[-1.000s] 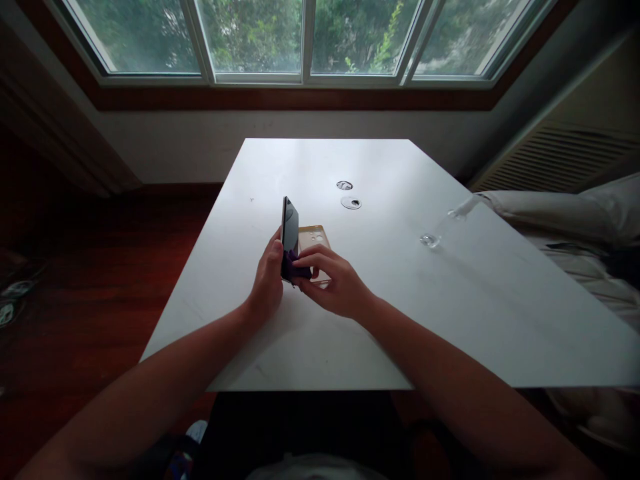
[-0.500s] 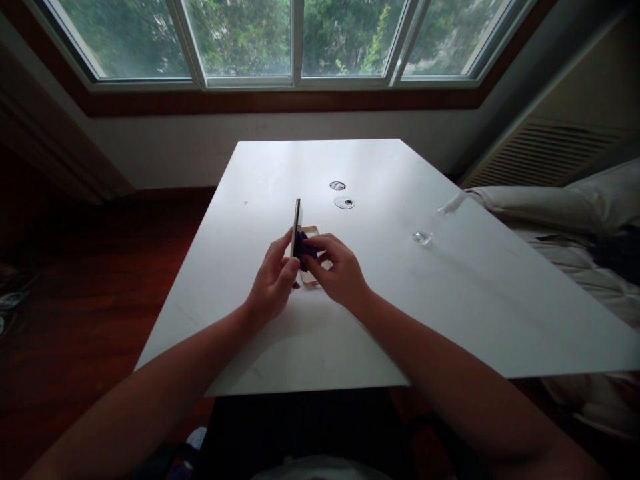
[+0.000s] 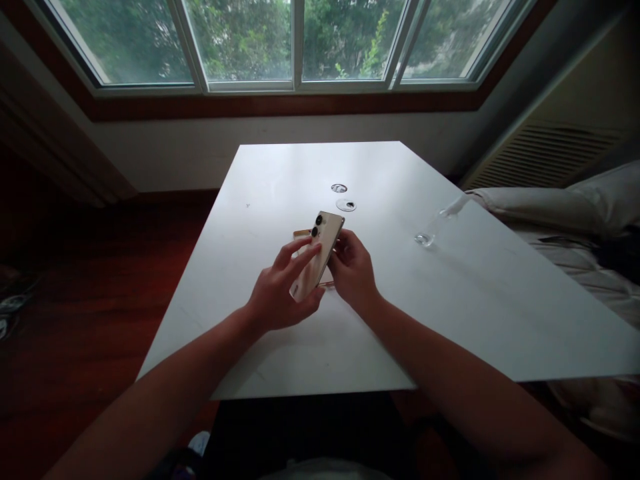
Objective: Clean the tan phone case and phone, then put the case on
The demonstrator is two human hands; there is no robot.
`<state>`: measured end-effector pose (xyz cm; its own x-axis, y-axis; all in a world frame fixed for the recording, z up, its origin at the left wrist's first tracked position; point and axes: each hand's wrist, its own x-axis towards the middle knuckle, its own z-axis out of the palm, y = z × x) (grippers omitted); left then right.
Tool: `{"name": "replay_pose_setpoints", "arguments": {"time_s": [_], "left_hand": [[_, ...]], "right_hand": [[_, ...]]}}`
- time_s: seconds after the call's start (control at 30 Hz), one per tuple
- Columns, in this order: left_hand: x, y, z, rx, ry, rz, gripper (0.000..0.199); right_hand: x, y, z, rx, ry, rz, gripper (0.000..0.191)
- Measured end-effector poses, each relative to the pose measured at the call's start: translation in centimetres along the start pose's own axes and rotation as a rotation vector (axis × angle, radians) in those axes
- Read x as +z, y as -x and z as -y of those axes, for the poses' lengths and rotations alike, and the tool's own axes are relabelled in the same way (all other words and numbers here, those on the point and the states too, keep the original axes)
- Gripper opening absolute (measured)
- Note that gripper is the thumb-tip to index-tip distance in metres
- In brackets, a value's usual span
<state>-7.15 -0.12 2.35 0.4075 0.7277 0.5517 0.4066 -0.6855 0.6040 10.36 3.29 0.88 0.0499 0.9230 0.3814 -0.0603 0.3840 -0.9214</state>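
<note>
The phone (image 3: 320, 257) has turned since a moment ago: its back with the camera lenses now faces up (screen hidden). The left hand (image 3: 280, 293) grasps it above the table (image 3: 450, 313); the right hand (image 3: 353, 270) grips its far edge.

White table (image 3: 450, 320) in mid room, w/ two small round cable holes (image 3: 343, 197) near its far end. Behind it a white wall (image 3: 200, 150) under a wide multi-pane window (image 3: 295, 40) w/ dark wood sill, green trees outside giving the only daylight; room itself dim. Dark red-brown wood floor (image 3: 100, 287) at left, louvred vent panel (image 3: 545, 153) and pale bedding (image 3: 565, 207) at right.
</note>
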Motion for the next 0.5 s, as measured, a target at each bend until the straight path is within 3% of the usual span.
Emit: {"name": "replay_pose_setpoints", "arguments": {"time_s": [0.23, 0.5], "left_hand": [[-0.5, -0.2, 0.5, 0.039, -0.129, 0.056, 0.07], [-0.6, -0.6, 0.8, 0.011, -0.114, 0.049, 0.061]], "right_hand": [[-1.0, -1.4, 0.8, 0.239, -0.239, 0.1, 0.037], [-2.5, -3.0, 1.7, 0.183, -0.204, 0.078, 0.045]]}}
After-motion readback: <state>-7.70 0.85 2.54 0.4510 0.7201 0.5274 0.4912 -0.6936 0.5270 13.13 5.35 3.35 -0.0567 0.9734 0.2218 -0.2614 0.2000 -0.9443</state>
